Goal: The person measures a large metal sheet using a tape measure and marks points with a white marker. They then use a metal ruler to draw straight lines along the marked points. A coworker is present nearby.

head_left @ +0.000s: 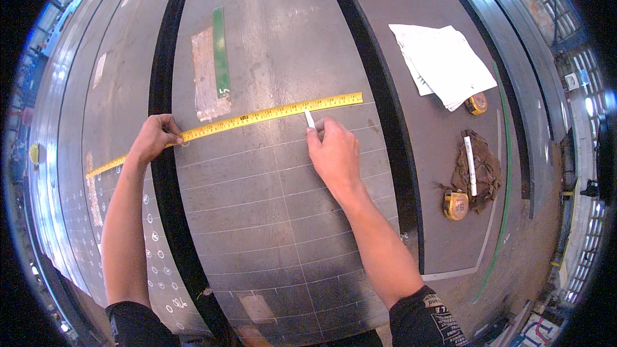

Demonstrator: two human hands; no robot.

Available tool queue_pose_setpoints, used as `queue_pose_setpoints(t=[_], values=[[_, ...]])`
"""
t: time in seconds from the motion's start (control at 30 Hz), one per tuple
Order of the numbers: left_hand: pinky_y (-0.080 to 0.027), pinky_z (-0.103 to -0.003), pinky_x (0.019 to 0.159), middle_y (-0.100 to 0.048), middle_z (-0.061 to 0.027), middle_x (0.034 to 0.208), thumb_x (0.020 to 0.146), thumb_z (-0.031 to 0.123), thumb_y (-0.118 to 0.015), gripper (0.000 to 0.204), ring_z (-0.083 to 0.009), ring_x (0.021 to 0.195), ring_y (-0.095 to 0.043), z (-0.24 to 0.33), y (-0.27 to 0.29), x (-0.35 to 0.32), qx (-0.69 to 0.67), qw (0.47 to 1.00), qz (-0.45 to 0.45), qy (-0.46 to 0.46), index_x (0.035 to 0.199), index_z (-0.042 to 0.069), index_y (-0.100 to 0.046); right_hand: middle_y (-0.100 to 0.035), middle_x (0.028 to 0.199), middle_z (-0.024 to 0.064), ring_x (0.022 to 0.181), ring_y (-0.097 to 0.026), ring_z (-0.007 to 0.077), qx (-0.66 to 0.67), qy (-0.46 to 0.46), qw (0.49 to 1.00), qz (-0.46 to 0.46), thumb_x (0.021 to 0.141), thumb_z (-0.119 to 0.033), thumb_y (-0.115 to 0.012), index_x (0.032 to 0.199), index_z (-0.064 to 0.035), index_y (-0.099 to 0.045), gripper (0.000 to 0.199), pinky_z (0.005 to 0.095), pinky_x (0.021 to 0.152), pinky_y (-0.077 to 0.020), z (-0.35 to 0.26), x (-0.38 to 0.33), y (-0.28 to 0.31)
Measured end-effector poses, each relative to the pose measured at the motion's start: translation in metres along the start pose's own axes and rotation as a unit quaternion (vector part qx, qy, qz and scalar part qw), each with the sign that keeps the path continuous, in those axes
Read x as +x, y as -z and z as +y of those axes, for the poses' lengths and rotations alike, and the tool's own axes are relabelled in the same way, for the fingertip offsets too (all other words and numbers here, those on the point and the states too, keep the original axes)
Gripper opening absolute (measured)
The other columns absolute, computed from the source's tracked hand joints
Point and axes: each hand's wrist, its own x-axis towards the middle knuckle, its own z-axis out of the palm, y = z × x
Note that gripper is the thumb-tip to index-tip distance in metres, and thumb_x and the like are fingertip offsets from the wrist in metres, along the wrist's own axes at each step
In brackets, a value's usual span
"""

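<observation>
Yellow tape measure blade: lies flat across the grey steel plate, long axis from about 8 o'clock to 2 o'clock.

Left hand: closed over the blade near its 8 o'clock stretch, pressing it to the plate.

Right hand: fingers pinched shut on a white chalk marker, tip touching the blade's lower edge. The blade sits at 12 o'clock from this hand, which is the one nearer its free end.

Chalk grid lines: below the blade.
</observation>
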Motion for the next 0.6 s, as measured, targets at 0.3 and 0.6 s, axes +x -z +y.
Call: queue_pose_setpoints(t=[0.3, 0.6], values=[[-0.051, -0.034, 0.075, -0.071, -0.0099, 0.076, 0.065, 0.001, -0.082, 0.019, -0.0198, 0.075, -0.065, -0.0022, -0.0014, 0.0020, -0.004, 1.000, 0.001, -0.010, 0.073, -0.001, -0.065, -0.071, 0.081, 0.0218, 0.080, -0.069, 0.0405, 0.007, 0.012, 1.000, -0.004, 0.089, -0.018, -0.068, 0.086, 0.0024, -0.067, 0.021, 0.0480, 0.074, -0.0526, 0.0017, 0.0019, 0.0013], [-0.051, -0.035, 0.075, -0.071, -0.0097, 0.077, 0.064, 0.002, -0.082, 0.020, -0.0198, 0.076, -0.065, 0.0015, -0.0007, 0.0007, 0.001, 1.000, 0.004, 0.000, 0.073, -0.001, -0.064, -0.071, 0.082, 0.0209, 0.079, -0.070, 0.0389, 0.005, 0.011, 1.000, -0.004, 0.088, -0.018, -0.069, 0.086, 0.0020, -0.068, 0.021, 0.0465, 0.073, -0.0528, 0.0027, 0.0027, 0.0003]])
